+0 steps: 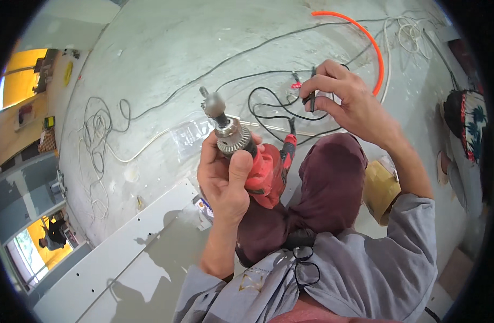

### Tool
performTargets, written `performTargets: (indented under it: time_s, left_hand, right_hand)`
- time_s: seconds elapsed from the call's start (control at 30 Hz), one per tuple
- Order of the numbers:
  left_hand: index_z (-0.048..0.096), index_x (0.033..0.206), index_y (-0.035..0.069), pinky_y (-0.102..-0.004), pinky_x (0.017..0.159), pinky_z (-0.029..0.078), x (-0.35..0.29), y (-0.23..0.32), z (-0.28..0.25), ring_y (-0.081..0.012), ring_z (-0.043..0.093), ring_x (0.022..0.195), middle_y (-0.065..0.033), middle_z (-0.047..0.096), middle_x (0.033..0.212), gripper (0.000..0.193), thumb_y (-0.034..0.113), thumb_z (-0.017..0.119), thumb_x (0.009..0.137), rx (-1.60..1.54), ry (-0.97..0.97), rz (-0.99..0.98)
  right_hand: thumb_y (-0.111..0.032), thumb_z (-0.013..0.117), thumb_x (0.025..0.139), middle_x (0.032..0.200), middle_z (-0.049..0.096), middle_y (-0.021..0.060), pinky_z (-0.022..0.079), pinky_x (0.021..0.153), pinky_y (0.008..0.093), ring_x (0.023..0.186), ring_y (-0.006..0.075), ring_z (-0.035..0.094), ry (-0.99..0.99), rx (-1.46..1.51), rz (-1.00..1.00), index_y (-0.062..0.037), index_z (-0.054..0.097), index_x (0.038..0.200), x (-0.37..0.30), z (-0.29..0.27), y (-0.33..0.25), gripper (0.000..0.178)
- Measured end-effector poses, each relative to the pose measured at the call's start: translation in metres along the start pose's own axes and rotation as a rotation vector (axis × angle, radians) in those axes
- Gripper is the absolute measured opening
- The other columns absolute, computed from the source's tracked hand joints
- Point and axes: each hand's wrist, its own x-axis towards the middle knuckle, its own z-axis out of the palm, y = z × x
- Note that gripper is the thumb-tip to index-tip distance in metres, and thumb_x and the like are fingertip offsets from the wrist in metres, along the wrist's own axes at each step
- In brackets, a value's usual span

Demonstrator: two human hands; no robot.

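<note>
Drill (pixel 266 176) is gripped by left hand (pixel 224 183) above grey floor (pixel 177 48), right hand (pixel 350 102) pinching perhaps a chuck key (pixel 312 101).

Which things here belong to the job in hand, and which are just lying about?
In hand:
red drill, held by the left hand
small black tool, pinched by the right hand

Apparently lying about:
orange tube on the floor
clear plastic on the floor

The pale, scuffed floor (pixel 166 64) carries an orange hose (pixel 379 56) at two o'clock, tangled cables (pixel 98 126) at nine, clear plastic (pixel 189 140) toward ten.
</note>
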Motion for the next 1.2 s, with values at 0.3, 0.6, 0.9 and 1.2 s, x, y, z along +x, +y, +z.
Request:
performTargets:
  time_s: [0.3,0.6,0.9,1.2]
  left_hand:
    - [0.051,0.142,-0.003,-0.0382,0.092,0.055,0.008,-0.004,-0.011,-0.0234,0.068,0.100,-0.0186,0.070,0.111,0.053,0.027,0.071,0.103,-0.081,-0.021,-0.035]
    - [0.047,0.146,-0.003,-0.0385,0.090,0.056,0.008,-0.006,-0.013,-0.0247,0.068,0.097,-0.0203,0.069,0.110,0.058,0.034,0.066,0.106,0.065,-0.046,-0.006]
    - [0.049,0.144,-0.004,-0.0370,0.093,0.056,0.006,-0.005,-0.014,-0.0241,0.069,0.103,-0.0201,0.070,0.112,0.067,0.036,0.078,0.098,-0.134,-0.032,-0.058]
    - [0.044,0.149,-0.002,-0.0391,0.092,0.057,0.005,-0.006,-0.017,-0.0259,0.068,0.106,-0.0216,0.068,0.117,0.072,0.039,0.075,0.100,-0.164,-0.077,-0.044]
  right_hand:
    - [-0.013,0.070,0.099,0.100,0.069,0.0098,0.055,0.084,0.0360,0.089,0.0216,0.070,0.127,0.409,0.002,-0.0022,0.071,0.108,0.014,0.037,-0.026,0.014]
    - [-0.001,0.066,0.099,0.106,0.073,0.0095,0.058,0.088,0.0332,0.098,0.0188,0.075,0.233,0.763,-0.038,0.0009,0.065,0.119,0.010,0.079,-0.038,0.020]
    - [0.001,0.067,0.095,0.104,0.073,0.0119,0.056,0.086,0.0391,0.098,0.0300,0.073,0.216,0.590,-0.229,-0.0019,0.065,0.115,0.023,0.078,-0.043,0.020]
    - [0.003,0.069,0.089,0.102,0.072,0.0071,0.051,0.092,0.0412,0.098,0.0306,0.068,0.278,0.465,-0.412,-0.0082,0.070,0.109,0.030,0.082,-0.038,0.023]
